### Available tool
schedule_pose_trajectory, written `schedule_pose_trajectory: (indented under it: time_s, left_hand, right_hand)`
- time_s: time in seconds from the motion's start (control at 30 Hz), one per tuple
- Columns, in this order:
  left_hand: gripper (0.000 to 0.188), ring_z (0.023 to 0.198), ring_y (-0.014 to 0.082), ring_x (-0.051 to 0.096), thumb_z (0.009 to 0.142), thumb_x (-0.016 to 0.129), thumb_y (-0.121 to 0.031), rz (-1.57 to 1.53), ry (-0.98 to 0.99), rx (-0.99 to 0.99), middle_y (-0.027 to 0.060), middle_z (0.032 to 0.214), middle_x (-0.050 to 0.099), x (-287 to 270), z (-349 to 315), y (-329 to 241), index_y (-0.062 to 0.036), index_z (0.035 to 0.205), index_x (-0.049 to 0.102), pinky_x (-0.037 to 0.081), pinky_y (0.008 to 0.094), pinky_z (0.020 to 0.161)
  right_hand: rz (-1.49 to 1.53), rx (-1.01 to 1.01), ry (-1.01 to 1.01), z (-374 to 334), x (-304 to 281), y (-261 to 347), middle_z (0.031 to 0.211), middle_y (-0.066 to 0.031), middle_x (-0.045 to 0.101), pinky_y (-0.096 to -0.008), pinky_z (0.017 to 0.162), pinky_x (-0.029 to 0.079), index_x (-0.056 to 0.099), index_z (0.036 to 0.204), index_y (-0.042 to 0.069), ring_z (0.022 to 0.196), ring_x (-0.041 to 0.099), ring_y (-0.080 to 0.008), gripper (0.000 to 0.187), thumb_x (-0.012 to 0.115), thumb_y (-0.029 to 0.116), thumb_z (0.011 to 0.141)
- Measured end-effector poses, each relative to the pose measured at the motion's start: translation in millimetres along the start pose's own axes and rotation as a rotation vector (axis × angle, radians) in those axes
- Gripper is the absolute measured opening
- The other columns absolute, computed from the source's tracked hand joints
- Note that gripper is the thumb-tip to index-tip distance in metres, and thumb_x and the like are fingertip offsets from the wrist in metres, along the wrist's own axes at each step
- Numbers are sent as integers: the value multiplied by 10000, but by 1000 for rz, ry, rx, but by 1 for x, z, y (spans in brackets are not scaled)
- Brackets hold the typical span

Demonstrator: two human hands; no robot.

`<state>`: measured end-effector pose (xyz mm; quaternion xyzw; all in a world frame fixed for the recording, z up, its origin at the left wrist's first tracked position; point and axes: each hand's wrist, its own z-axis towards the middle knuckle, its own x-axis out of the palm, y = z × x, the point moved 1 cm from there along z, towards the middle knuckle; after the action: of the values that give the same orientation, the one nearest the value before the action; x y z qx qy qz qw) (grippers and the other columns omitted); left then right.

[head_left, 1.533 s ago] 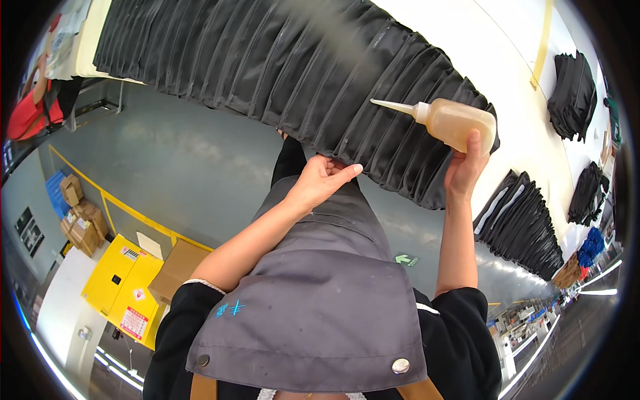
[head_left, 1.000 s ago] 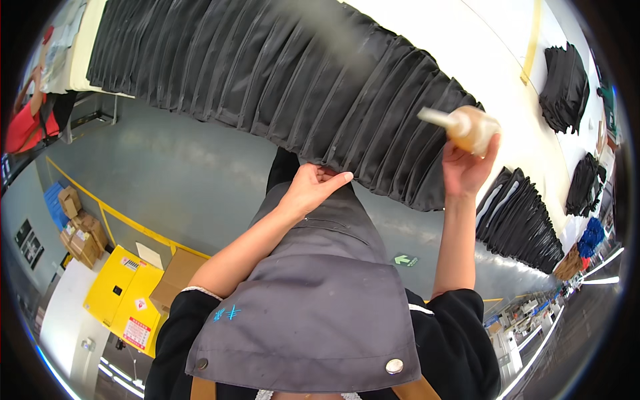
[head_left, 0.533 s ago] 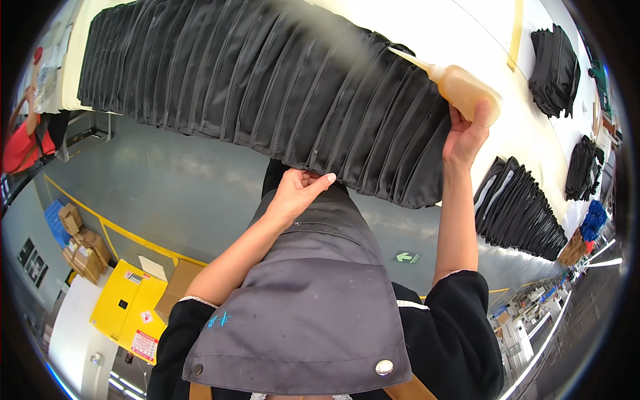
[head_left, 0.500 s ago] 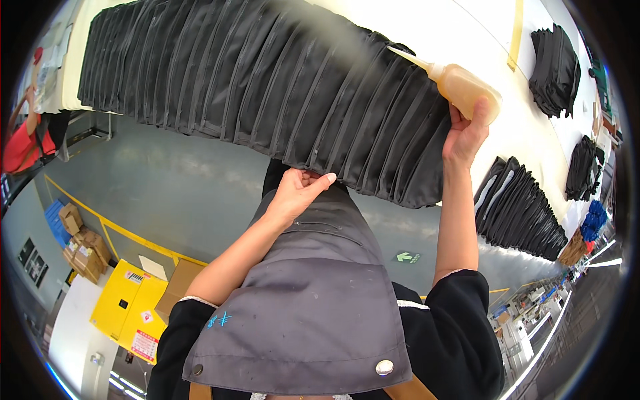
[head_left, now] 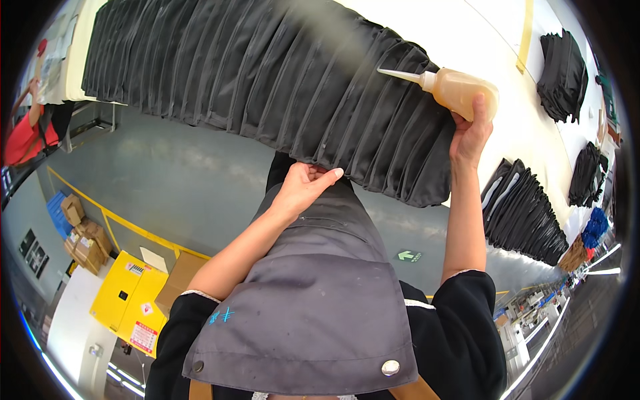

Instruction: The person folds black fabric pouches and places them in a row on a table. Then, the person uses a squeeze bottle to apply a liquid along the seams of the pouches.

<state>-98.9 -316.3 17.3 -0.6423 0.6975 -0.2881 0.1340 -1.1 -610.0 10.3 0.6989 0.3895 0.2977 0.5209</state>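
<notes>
Dark fabric pieces (head_left: 260, 80) lie overlapped in a long fanned row along the near edge of a pale table. My left hand (head_left: 305, 187) pinches the lower edge of one of these pieces, thumb on top and fingers partly hidden under it. In my right hand (head_left: 472, 137) is a squeeze bottle (head_left: 463, 93) with amber liquid, gripped around its base. Its long pale nozzle (head_left: 399, 75) points left over the right part of the row, above the cloth.
More dark fabric stacks (head_left: 523, 212) rest on the table (head_left: 497, 143) to the right, with another stack (head_left: 563, 77) beyond. A yellow cabinet (head_left: 127, 303) and cardboard boxes (head_left: 87, 247) stand at lower left. A person in red (head_left: 30, 137) is at far left.
My right hand has tipped the bottle so that its nozzle lies flatter and reaches farther left and lower. The left hand keeps its pinch on the fabric edge, slightly farther right in view.
</notes>
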Motion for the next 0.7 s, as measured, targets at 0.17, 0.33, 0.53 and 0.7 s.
schedule_pose_trajectory:
  time_s: [0.17,0.33,0.53,0.7]
  left_hand:
    - [358,810,101,591,849,738,-259,-3,11,-15,60,888,665,-2,2,3,45,1018,655,487,271,776]
    - [365,783,90,574,845,741,-269,5,1,-27,52,857,655,-2,3,5,49,1004,659,478,262,747]
    - [375,756,78,560,842,742,-280,23,2,-34,43,835,646,-4,4,7,53,996,661,469,246,716]
    - [393,755,80,565,837,754,-288,-6,-2,-16,47,846,649,-3,4,8,56,1001,659,473,248,706]
  right_hand:
    - [-13,24,39,-10,-1,-3,1135,-109,594,-380,862,532,542,1239,-10,1045,595,-205,528,666,369,893]
    - [-41,58,89,-24,-7,-7,1112,-100,599,-336,848,510,561,1207,-21,1028,589,-186,509,667,364,891]
    - [-69,105,134,-41,-11,-9,1087,-86,599,-311,865,454,572,1178,-28,1010,567,-167,491,668,358,889]
    - [-112,126,185,-57,-15,-12,1057,-73,597,-311,895,406,575,1158,-26,996,546,-161,489,681,357,873]
